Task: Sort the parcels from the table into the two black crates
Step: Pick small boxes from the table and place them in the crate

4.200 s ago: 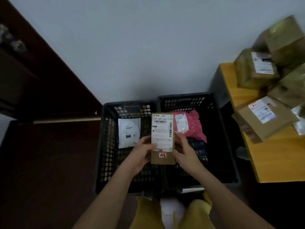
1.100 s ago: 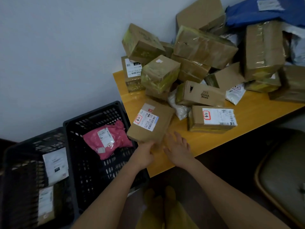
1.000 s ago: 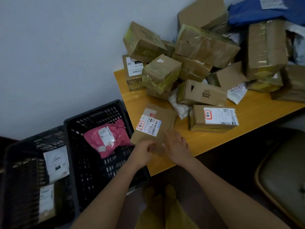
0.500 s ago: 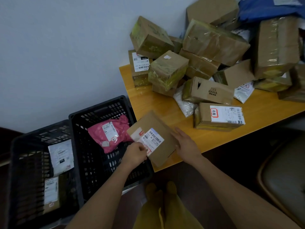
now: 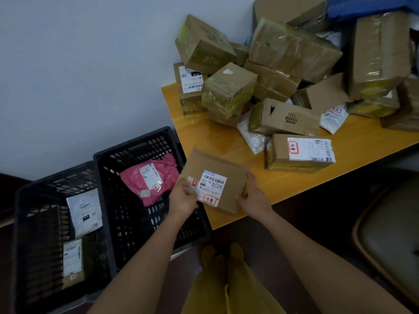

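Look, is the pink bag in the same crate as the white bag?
No, the pink bag lies alone in the right crate, while the white bag lies in the left crate.

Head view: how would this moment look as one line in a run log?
step: sorting | left hand: holds flat box | right hand: holds it too | box: over table edge | crates: three parcels inside
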A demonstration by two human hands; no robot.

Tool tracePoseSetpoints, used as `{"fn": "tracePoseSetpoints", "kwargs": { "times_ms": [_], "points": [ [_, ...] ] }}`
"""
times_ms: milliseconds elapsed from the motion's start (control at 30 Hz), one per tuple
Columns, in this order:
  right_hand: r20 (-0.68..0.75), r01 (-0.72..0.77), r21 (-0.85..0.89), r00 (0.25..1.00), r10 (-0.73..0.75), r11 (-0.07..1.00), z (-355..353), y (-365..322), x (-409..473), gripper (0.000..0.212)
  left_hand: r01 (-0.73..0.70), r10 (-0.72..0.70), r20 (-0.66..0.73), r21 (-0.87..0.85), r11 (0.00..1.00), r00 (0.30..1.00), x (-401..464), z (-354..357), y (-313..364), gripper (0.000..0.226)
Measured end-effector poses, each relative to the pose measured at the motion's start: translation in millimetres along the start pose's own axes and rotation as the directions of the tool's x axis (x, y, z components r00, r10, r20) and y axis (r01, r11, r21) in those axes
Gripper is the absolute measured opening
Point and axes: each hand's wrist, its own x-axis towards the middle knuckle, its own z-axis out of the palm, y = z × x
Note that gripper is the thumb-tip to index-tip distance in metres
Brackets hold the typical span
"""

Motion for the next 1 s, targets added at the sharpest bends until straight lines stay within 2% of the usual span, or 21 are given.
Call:
{"fn": "tracePoseSetpoints", "kwargs": {
  "times_ms": [33, 100, 167, 267, 367, 467, 567, 667, 800, 900, 1000],
  "points": [
    [-0.003, -0.013, 0.003, 1.000, 0.013, 1.000, 0, 0, 0, 0.090, -0.047, 0.056, -0.091, 0.099, 0.994, 0.994, 3, -3, -3, 0.027],
    [-0.011, -0.031, 0.021, 0.999, 0.032, 0.999, 0, -1, 1, 0.091, -0.046, 0.084, -0.186, 0.199, 0.979, 0.979, 10, -9, -11, 0.044],
    [-0.011, -0.041, 0.049, 0.999, 0.042, 0.998, 1, -1, 2, 0.089, -0.014, 0.036, -0.127, 0.172, 0.985, 0.991, 12, -13, -14, 0.054],
    [0.006, -0.002, 0.049, 1.000, 0.002, 0.999, 0, 2, 4, 0.076, 0.046, -0.044, 0.044, -0.035, 0.998, 0.998, 10, -15, -16, 0.046],
    [0.084, 0.083, 0.042, 0.993, -0.087, 0.996, -2, 2, 3, 0.080, 0.174, -0.174, 0.021, -0.232, 0.957, 0.985, 11, -19, -22, 0.034],
    [0.171, 0.130, 0.105, 0.974, -0.147, 0.986, -2, -7, 1, 0.090, 0.272, -0.289, 0.028, -0.435, 0.858, 0.957, 5, -27, -30, 0.013],
    [0.178, 0.181, 0.167, 0.961, -0.210, 0.969, 4, -23, 4, 0.095, 0.228, -0.309, -0.044, -0.576, 0.785, 0.950, -2, -42, -40, 0.014],
    [0.183, 0.253, 0.183, 0.941, -0.286, 0.950, 16, -44, 8, 0.095, 0.167, -0.316, -0.133, -0.626, 0.761, 0.939, -3, -67, -51, 0.011],
    [0.144, 0.281, 0.244, 0.936, -0.321, 0.928, 37, -80, 4, 0.094, 0.081, -0.279, -0.254, -0.587, 0.805, 0.926, -3, -110, -59, 0.015],
    [0.153, 0.314, 0.279, 0.919, -0.365, 0.908, 55, -108, -2, 0.095, 0.041, -0.238, -0.279, -0.566, 0.823, 0.930, -5, -148, -67, 0.019],
    [0.207, 0.353, 0.231, 0.893, -0.400, 0.907, 83, -133, -11, 0.078, 0.050, -0.239, -0.266, -0.564, 0.824, 0.934, -3, -193, -81, 0.018]
  ]
}}
